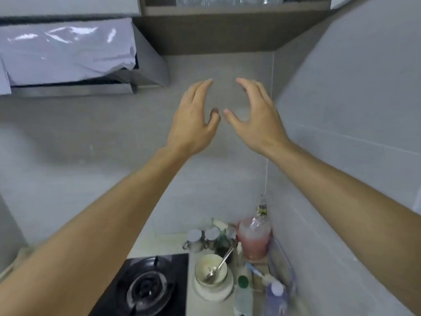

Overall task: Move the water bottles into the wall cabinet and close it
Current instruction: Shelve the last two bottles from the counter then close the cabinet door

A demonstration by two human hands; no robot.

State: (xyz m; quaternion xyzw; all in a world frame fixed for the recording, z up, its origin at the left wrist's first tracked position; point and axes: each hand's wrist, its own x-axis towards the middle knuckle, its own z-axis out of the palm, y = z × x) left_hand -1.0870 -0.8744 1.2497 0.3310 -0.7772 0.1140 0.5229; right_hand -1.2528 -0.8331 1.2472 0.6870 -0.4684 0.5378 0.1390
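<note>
Two bare hands are raised against the grey tiled wall, the left hand (pixel 196 117) and the right hand (pixel 255 115) facing each other with fingers spread wide and curved, thumbs nearly touching, nothing held in either. Above them the cabinet (pixel 237 10) stands open, cut off by the top edge; clear bottles (pixel 227 0) line its shelf, but only their bases show and blur keeps me from counting them. To the left hangs one range hood (pixel 145 65), its front covered in wrinkled plastic film. Down on the counter sits one gas burner (pixel 145 290), partly hidden by the left forearm. Beside it a cream jar (pixel 211 277) holds one metal spoon (pixel 219 265). Behind that stand two small lidded jars (pixel 202 239), and a pink jug (pixel 254 239) with crumpled clear plastic on top. More bottles crowd the corner near a wire rack (pixel 284 265), too blurred to tell apart.
</note>
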